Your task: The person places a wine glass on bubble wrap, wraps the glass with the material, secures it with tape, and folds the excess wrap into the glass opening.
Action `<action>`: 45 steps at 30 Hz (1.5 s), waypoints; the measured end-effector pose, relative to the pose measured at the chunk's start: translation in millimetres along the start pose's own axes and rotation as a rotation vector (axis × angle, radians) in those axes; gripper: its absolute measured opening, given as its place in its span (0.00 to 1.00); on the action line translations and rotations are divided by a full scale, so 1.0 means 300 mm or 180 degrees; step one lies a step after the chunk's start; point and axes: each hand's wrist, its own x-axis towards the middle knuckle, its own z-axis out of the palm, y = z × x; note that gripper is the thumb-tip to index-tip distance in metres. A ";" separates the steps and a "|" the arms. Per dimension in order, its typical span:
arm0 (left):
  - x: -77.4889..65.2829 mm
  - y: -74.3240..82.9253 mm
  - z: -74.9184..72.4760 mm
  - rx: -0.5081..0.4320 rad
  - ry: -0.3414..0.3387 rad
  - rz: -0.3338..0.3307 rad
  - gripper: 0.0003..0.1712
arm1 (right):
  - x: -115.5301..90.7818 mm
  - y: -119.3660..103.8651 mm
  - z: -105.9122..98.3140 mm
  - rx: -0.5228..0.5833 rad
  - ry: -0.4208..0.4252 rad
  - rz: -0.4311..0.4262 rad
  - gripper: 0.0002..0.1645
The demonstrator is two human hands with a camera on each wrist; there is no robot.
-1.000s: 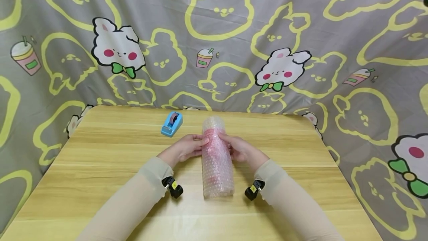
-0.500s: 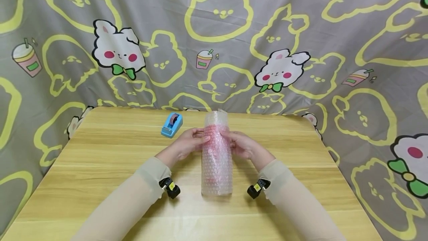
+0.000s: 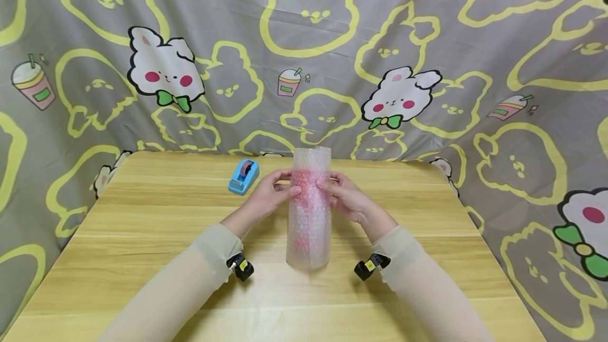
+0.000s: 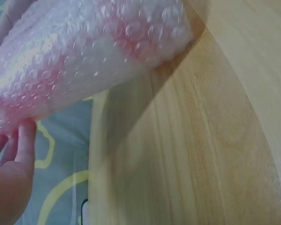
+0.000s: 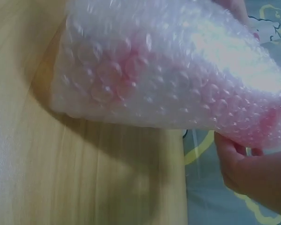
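Between both hands is a tall roll of bubble wrap (image 3: 310,226) around something pink and white, whose kind the wrap hides. It leans upright, its top end tilted away toward the curtain, its lower end close over the wooden table. My left hand (image 3: 268,194) grips the upper left side, thumb on the near face and fingers behind. On the opposite side my right hand (image 3: 352,198) holds it in the same way. In the left wrist view the bubble wrap (image 4: 93,56) shows pink patches; fingers (image 4: 25,143) curl under its edge. The right wrist view shows the bubble wrap (image 5: 145,70) from the other side.
A blue tape dispenser (image 3: 244,177) with a roll of tape stands at the back of the wooden table (image 3: 408,194), left of the hands. Behind the table hangs a grey curtain (image 3: 332,78) printed with yellow outlines and white rabbits. Wrist cameras sit on both sleeves.
Both hands have tipped the bubble-wrapped bundle more upright and raised it; its top end now reaches higher in the head view and its lower end has moved away from me. The tape dispenser stays put.
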 end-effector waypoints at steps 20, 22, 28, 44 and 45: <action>-0.032 0.085 0.006 -0.0117 0.0129 0.0761 0.36 | -0.037 -0.024 0.020 0.0330 -0.0323 -0.1075 0.41; -0.037 0.088 0.008 -0.0104 0.0145 0.0799 0.37 | -0.038 -0.022 0.022 0.0402 -0.0352 -0.1137 0.44; -0.048 0.087 0.015 -0.0096 0.0164 0.0909 0.37 | -0.038 -0.013 0.025 0.0480 -0.0412 -0.1256 0.50; -0.075 0.078 0.058 -0.0318 0.0194 0.1127 0.36 | -0.035 0.007 0.029 0.0508 -0.0458 -0.1335 0.51; -0.074 0.078 0.063 -0.0335 0.0214 0.1100 0.35 | -0.035 0.007 0.029 0.0494 -0.0450 -0.1342 0.51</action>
